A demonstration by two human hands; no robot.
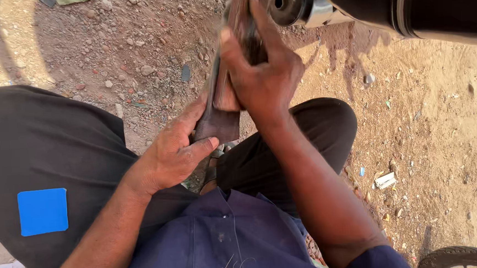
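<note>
A long, flat, dusty brown metal piece (224,124) runs from between my knees up toward the top of the view. My left hand (173,152) grips its lower end, thumb pressed under the bottom edge. My right hand (262,74) wraps around its middle, fingers stretched up along it. Just above, a round metal hub with a centre hole (285,3) and a chrome collar sticks out from a black vehicle body (423,1). The upper end of the brown piece lies against this hub.
I squat on dusty, stony ground (134,52) in dark trousers (35,146) and a blue shirt. Scraps of paper (386,180) and litter lie at the right. A tyre edge (461,258) shows at the bottom right corner.
</note>
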